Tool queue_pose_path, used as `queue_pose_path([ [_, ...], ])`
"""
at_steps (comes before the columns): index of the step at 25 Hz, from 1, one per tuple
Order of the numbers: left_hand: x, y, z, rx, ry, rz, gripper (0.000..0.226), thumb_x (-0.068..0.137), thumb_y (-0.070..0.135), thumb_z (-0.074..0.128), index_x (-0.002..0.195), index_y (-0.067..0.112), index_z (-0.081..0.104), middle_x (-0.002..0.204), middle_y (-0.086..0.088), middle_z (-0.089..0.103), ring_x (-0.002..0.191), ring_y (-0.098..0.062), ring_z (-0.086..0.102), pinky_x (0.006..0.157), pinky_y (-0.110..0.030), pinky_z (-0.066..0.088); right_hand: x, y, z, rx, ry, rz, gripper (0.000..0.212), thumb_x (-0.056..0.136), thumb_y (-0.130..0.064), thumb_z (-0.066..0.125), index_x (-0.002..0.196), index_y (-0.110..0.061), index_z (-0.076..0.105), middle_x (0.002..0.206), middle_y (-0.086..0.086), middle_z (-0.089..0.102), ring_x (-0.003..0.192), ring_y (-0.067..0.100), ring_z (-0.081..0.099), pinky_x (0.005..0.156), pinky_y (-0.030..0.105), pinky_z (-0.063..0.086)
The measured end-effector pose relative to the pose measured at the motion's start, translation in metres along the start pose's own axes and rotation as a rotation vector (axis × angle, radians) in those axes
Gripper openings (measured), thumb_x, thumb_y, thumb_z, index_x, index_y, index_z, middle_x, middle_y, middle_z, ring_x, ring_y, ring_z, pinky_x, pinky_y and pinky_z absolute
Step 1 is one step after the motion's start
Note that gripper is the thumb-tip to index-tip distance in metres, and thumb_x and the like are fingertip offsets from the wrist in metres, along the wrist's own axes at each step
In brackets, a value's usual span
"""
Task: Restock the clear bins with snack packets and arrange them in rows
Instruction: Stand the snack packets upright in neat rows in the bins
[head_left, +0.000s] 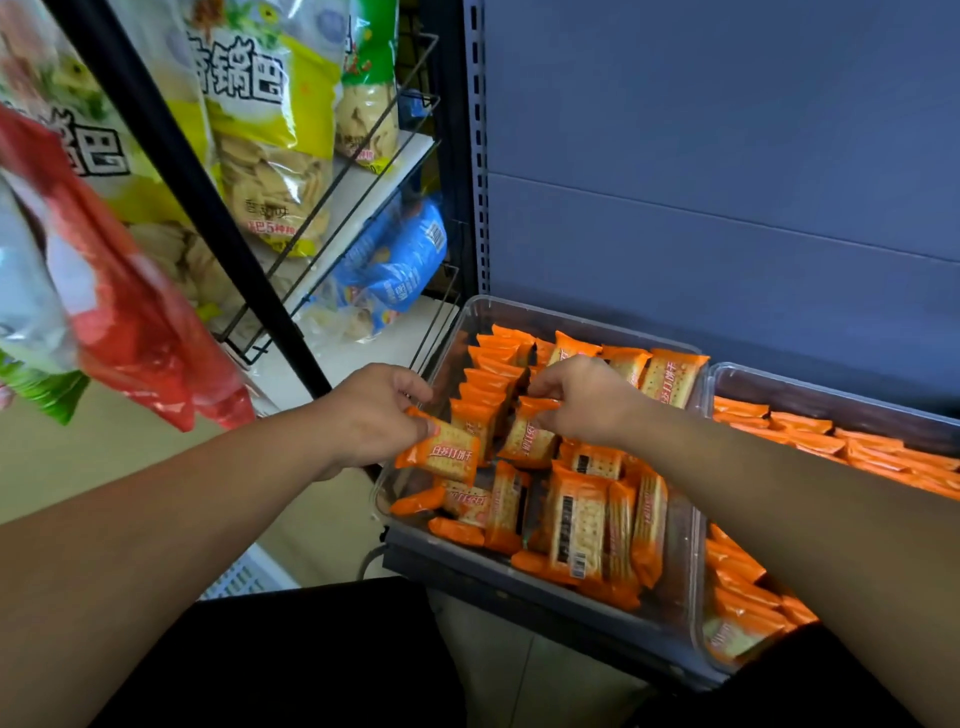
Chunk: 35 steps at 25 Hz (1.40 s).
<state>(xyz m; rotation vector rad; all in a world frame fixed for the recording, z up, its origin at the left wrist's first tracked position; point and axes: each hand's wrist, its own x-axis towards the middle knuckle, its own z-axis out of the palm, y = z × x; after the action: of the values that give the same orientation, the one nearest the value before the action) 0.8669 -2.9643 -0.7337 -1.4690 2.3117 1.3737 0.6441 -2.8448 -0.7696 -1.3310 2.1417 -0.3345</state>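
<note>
Orange in both hands: pinching one snack packet by its end with the left hand, thumb on top and fingers curled round, holding it nearly flat over the left wall of the clear bin. Pinching a second packet by its top edge with the right hand, fingers bent down and pressed together on the wrapper, holding it tilted near the middle of the bin, just right of the first.

Working beside a row of packets standing on edge along the bin's left wall and running toward its back. Reaching over a loose heap of packets lying crossed and tilted in the bin's front half, some showing barcodes. Looking past two more packets leaning at the bin's back right corner.

Looking also at a second clear bin sitting just right of the first, holding orange packets lying in tidy rows. Facing a blue-grey back panel rising behind the bin. Seeing, left of the bin, a wire shelf rack carrying yellow bags and a blue bag, with a black post slanting in front and, further left, a blurred red bag hanging.
</note>
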Motion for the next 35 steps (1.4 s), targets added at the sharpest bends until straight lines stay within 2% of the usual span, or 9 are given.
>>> queue_pose_path([
  [5, 0.008, 0.000, 0.002, 0.030, 0.002, 0.077, 0.038, 0.090, 0.017, 0.082, 0.126, 0.020, 0.069, 0.122, -0.005, 0.066, 0.106, -0.016, 0.064, 0.083, -0.025, 0.055, 0.004, -0.004, 0.016, -0.301, 0.003, -0.025, 0.038, 0.094, -0.036, 0.074, 0.130, -0.027, 0.065, 0.128, -0.002, 0.064, 0.113, 0.020, 0.063, 0.089, 0.036, 0.059],
  [12, 0.020, 0.002, 0.003, 0.055, 0.074, 0.116, 0.038, 0.076, 0.015, 0.093, 0.109, 0.016, 0.073, 0.101, -0.004, 0.071, 0.094, -0.019, 0.070, 0.087, -0.035, 0.062, 0.005, -0.007, 0.033, -0.641, 0.097, -0.167, 0.039, 0.095, -0.033, 0.072, 0.130, -0.024, 0.057, 0.128, 0.001, 0.057, 0.123, 0.025, 0.053, 0.095, 0.040, 0.049],
  [16, 0.029, 0.004, 0.006, 0.308, 0.067, 0.212, 0.019, 0.074, 0.019, 0.094, 0.086, 0.019, 0.080, 0.085, 0.004, 0.074, 0.082, -0.014, 0.071, 0.073, -0.030, 0.061, 0.002, 0.000, 0.010, -0.360, 0.076, -0.148, 0.022, 0.090, -0.037, 0.078, 0.101, -0.034, 0.059, 0.107, -0.010, 0.059, 0.103, 0.016, 0.060, 0.082, 0.034, 0.056],
  [18, 0.033, 0.006, 0.014, 0.477, 0.028, 0.328, 0.012, 0.080, 0.021, 0.089, 0.090, 0.020, 0.081, 0.086, 0.008, 0.072, 0.084, -0.013, 0.068, 0.069, -0.026, 0.054, -0.003, 0.010, -0.008, -0.106, 0.146, -0.100, 0.018, 0.089, -0.034, 0.079, 0.093, -0.035, 0.062, 0.098, -0.012, 0.063, 0.092, 0.013, 0.064, 0.078, 0.033, 0.058],
  [22, 0.046, 0.015, 0.035, 0.885, -0.005, 0.596, 0.012, 0.088, 0.033, 0.077, 0.099, 0.036, 0.073, 0.101, 0.010, 0.067, 0.104, -0.019, 0.058, 0.085, -0.034, 0.046, -0.016, 0.022, -0.014, 0.118, 0.156, -0.056, 0.006, 0.092, -0.031, 0.078, 0.089, -0.028, 0.073, 0.088, -0.011, 0.070, 0.082, 0.006, 0.067, 0.065, 0.020, 0.051],
  [27, 0.060, 0.016, 0.055, 1.239, -0.044, 0.678, 0.020, 0.096, 0.026, 0.064, 0.115, 0.027, 0.069, 0.115, 0.006, 0.065, 0.118, -0.020, 0.049, 0.096, -0.036, 0.037, -0.022, 0.019, -0.015, 0.156, 0.076, -0.072, 0.005, 0.092, -0.029, 0.078, 0.090, -0.026, 0.075, 0.085, -0.011, 0.072, 0.081, 0.002, 0.068, 0.061, 0.012, 0.047],
  [30, 0.056, 0.019, 0.050, 1.236, 0.005, 0.689, 0.029, 0.095, 0.031, 0.068, 0.123, 0.025, 0.062, 0.121, 0.002, 0.057, 0.119, -0.021, 0.049, 0.096, -0.036, 0.040, -0.025, 0.016, -0.015, 0.173, 0.031, -0.089, 0.006, 0.092, -0.029, 0.078, 0.087, -0.029, 0.074, 0.085, -0.011, 0.073, 0.079, 0.002, 0.068, 0.062, 0.014, 0.049],
  [32, 0.047, 0.020, 0.050, 1.094, 0.010, 0.731, 0.023, 0.095, 0.036, 0.069, 0.112, 0.024, 0.061, 0.112, 0.005, 0.057, 0.107, -0.018, 0.056, 0.086, -0.034, 0.046, -0.027, 0.014, -0.014, 0.182, -0.004, -0.095, 0.007, 0.092, -0.029, 0.079, 0.086, -0.030, 0.074, 0.083, -0.010, 0.073, 0.077, 0.001, 0.068, 0.062, 0.015, 0.048],
  [35, 0.037, 0.001, 0.063, 0.740, -0.285, 0.490, 0.025, 0.098, 0.052, 0.064, 0.095, 0.027, 0.067, 0.094, 0.009, 0.065, 0.088, -0.012, 0.063, 0.080, -0.040, 0.057, -0.029, 0.016, -0.014, 0.211, -0.029, -0.079, 0.007, 0.092, -0.030, 0.079, 0.087, -0.030, 0.075, 0.083, -0.009, 0.073, 0.077, 0.003, 0.068, 0.064, 0.019, 0.051],
])
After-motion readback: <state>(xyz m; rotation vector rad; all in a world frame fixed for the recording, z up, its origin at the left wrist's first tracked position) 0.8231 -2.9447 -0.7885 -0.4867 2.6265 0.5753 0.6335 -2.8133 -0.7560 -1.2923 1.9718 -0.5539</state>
